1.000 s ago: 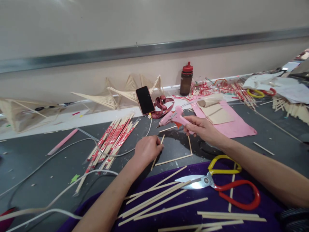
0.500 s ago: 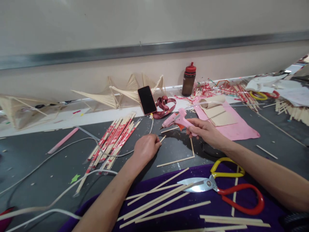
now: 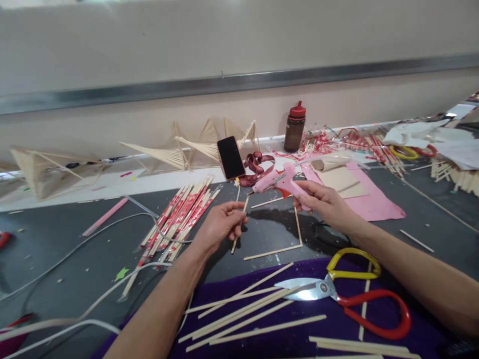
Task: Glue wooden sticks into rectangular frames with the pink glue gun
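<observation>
Along a pale wall (image 3: 337, 99) runs a dark grey surface (image 3: 41, 229) scattered with small scraps. Near its middle, a thin wooden stick (image 3: 234, 245) is pinched between the fingertips of the left hand (image 3: 223, 222), slanting with its far end up. Right at that far end sits the nozzle of a pink glue gun (image 3: 267, 183); whether the two touch is hard to tell. Fingers of the right hand (image 3: 318, 202) are wrapped around the gun's handle, near its orange trigger.

Between and below the hands, three more sticks (image 3: 273, 252) lie on the surface as sides of a frame, two of them meeting at the near right corner. Closer to the person, large scissors (image 3: 301, 289) with one yellow and one red handle lie parted on a purple cloth (image 3: 314, 267), their blades over some loose sticks (image 3: 262, 331).

Left of the hands is a bundle of chopsticks (image 3: 175, 214) in red-and-clear wrappers, crossed by a white cable. Beyond stand a phone (image 3: 231, 158), a coiled dark red strap (image 3: 258, 167) and a red-capped bottle (image 3: 295, 133). Fanned stick models (image 3: 160, 154) line the wall, and a pink sheet (image 3: 377, 204) lies past the right hand.
</observation>
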The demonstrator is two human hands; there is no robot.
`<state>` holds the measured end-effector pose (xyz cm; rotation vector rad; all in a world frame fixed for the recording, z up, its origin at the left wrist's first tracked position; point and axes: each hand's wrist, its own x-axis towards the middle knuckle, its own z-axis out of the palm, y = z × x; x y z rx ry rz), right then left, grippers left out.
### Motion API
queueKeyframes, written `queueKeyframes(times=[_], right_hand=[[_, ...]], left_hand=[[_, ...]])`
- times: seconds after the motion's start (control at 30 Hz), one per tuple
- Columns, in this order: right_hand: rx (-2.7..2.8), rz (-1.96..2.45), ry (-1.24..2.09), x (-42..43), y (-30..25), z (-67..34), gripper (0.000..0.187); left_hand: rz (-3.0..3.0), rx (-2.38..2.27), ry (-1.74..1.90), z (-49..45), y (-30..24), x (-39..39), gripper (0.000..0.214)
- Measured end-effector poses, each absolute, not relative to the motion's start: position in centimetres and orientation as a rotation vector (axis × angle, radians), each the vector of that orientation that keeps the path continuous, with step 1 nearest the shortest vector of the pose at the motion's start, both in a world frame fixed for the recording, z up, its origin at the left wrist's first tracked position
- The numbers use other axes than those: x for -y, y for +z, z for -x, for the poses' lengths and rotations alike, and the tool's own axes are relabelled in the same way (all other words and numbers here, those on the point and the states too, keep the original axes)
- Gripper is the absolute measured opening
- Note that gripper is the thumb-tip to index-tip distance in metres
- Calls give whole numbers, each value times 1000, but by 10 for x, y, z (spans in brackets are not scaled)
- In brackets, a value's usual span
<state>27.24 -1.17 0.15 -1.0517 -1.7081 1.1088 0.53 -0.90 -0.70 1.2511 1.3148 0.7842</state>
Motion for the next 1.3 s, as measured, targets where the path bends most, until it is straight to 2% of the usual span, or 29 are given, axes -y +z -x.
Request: queueKeyframes(times=[0.2,0.37,0.5,0.73,1.0,1.3], right_hand=[[1867,1080,902,15,3,-272,42],[1839,1084,920,15,-1,-273,42],[1792,1071,1014,15,-1,-272,41],[1448,914,1398,9,-2,-269,34],[1159,792,1571,1,4,-270,22],[1201,818,1591,3,10,-267,32]], left_hand=[[-1141,-1272,852,-6,-8,7,25],[-1124,-1261,847,-7,-11,8,25],[-1129,-1247,834,-8,-14,8,21],[-1133,-1249,839,-8,-14,7,24],[-1137,-1260,823,-7,-16,6,29],[-1163,-1247,806,-8,-13,7,32]])
